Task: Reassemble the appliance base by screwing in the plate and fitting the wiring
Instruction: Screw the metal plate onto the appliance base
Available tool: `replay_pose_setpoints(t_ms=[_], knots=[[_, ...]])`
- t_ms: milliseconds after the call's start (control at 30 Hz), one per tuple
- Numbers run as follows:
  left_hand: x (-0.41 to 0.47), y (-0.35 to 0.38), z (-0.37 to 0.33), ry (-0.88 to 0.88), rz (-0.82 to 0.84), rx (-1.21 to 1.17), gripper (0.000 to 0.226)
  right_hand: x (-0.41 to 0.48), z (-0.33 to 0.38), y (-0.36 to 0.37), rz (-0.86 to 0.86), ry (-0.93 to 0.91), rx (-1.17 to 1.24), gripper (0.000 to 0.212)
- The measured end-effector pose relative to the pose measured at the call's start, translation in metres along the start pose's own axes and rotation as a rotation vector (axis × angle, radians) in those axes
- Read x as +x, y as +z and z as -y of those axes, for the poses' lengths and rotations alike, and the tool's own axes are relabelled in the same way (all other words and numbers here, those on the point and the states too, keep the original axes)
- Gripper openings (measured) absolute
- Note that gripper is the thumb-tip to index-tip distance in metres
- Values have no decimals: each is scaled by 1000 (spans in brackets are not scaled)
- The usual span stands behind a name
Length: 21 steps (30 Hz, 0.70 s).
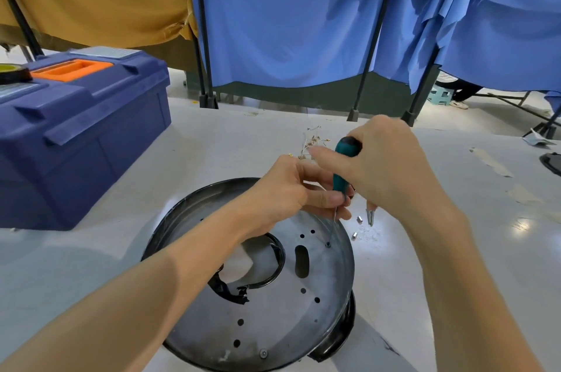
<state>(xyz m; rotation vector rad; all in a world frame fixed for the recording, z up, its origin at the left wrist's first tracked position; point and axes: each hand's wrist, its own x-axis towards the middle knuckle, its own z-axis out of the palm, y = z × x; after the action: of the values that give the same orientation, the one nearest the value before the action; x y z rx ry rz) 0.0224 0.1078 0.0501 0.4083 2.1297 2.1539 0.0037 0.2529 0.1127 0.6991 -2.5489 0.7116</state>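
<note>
A round metal plate (267, 320) with several holes lies in the black appliance base (340, 338) on the white table. A teal-handled screwdriver (344, 165) stands upright, its thin shaft reaching down to a screw (328, 245) near the plate's far right edge. My right hand (385, 165) grips the handle's top. My left hand (291, 189) pinches the lower part of the handle and steadies the shaft. Another screw (263, 353) sits at the plate's near edge. A bundle of wiring (311, 144) with small metal terminals lies on the table behind my hands.
A blue toolbox (76, 134) with an orange handle stands at the left, a black tape roll (13, 72) on its lid. Small metal sleeves (359, 220) and a pointed tool tip (370, 216) lie right of the plate. Blue and tan curtains hang behind the table.
</note>
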Motion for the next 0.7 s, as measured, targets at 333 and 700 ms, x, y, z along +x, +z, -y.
replay_pose_setpoints(t_ms=[333,700], knots=[[-1,3,-2,26,36,112,21,1,-12,-4,-29,-29,126,43],[-6,-4,-6,-32,128,90,21,-2,-5,-7,-3,-132,178,24]])
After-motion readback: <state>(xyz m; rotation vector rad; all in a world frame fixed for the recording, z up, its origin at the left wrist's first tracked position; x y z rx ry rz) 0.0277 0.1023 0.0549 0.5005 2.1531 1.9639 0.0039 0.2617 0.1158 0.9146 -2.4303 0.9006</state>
